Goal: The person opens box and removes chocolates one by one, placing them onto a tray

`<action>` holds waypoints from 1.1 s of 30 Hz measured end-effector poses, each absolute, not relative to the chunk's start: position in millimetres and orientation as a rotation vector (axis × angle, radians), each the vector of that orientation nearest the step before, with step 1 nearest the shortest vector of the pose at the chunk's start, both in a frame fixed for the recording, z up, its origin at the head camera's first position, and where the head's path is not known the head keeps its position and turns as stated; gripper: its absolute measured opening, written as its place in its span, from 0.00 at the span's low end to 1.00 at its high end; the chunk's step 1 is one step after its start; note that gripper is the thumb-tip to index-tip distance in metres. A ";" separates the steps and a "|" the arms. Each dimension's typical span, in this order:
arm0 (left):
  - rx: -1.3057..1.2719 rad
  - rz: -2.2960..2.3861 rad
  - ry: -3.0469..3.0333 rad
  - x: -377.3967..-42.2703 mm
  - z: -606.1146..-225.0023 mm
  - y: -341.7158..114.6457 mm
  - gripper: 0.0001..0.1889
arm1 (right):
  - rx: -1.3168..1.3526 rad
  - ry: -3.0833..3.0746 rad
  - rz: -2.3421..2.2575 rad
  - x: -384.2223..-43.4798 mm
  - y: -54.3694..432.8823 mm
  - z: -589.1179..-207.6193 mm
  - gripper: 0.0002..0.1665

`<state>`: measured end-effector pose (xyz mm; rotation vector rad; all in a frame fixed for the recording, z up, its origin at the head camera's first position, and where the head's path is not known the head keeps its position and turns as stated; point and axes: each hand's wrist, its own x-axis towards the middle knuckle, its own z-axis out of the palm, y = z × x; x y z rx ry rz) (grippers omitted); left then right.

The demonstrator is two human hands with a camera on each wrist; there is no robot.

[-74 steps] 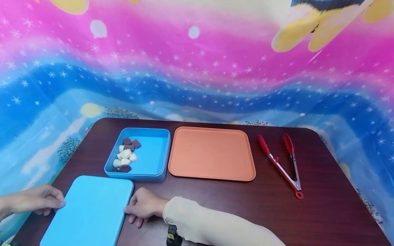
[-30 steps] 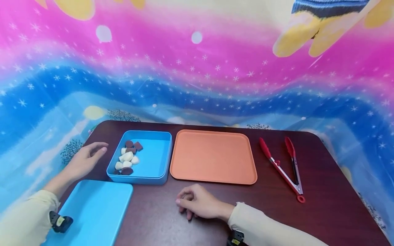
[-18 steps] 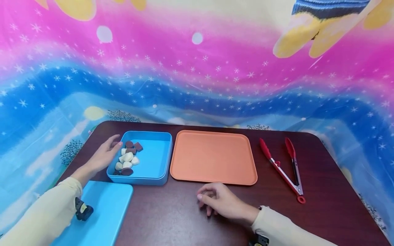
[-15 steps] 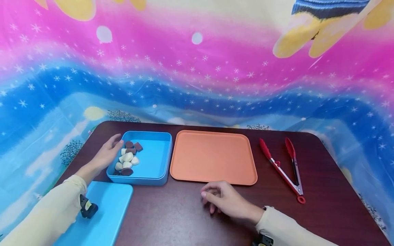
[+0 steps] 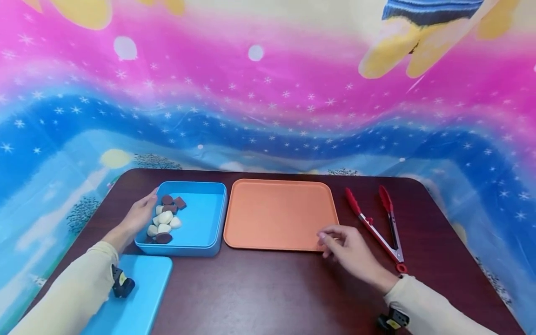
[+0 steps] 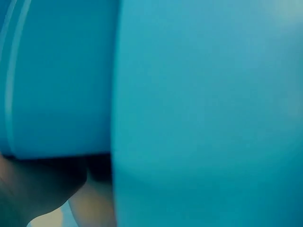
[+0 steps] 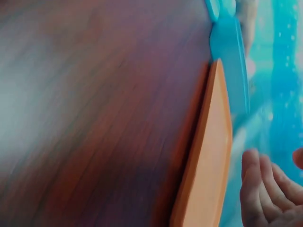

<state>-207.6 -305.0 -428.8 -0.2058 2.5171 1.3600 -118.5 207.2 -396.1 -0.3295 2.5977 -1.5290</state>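
My left hand (image 5: pixel 139 215) lies along the left wall of an open blue box (image 5: pixel 205 250), thumb close to the rim. Its fingertips are partly hidden there, and the left wrist view has its fingers (image 6: pixel 42 184) right by the box wall. Inside the box, brown pieces (image 5: pixel 164 238) and white pieces (image 5: pixel 165 217) are heaped toward the left. My right hand (image 5: pixel 353 249), fingers loosely bent and holding nothing, hovers over the front right corner of an orange tray (image 5: pixel 280 214). Red-tipped tongs (image 5: pixel 377 234) lie spread on the table, just beyond this hand.
A flat light-blue lid (image 5: pixel 142 288) lies in front of the box, partly under my left sleeve. The dark wooden table (image 5: pixel 251 288) ends at a colourful patterned cloth (image 5: pixel 268 107) behind. Box and tray stand side by side, close together.
Both hands have left the lid. My left hand has moved up to the box's left side; my right hand has travelled rightward across the table to the tray's corner, near the tongs.
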 end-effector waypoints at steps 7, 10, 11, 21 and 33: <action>-0.183 1.388 2.482 -200.1 -437.3 -312.4 0.34 | -0.252 2.934 -1.317 -124.0 242.4 -398.3 0.13; -0.182 1.416 2.475 -200.3 -439.1 -312.3 0.35 | -0.207 3.020 -1.246 -128.9 260.8 -398.5 0.13; -0.188 1.420 2.472 -200.3 -439.5 -312.3 0.35 | -0.188 3.040 -1.220 -130.6 267.0 -398.4 0.14; -0.231 1.454 2.448 -198.4 -438.9 -315.1 0.34 | -0.055 3.175 -0.954 -136.6 299.8 -403.4 0.21; -0.253 1.416 2.482 -203.5 -434.1 -313.8 0.36 | 0.207 3.141 -0.652 -145.7 324.6 -422.9 0.65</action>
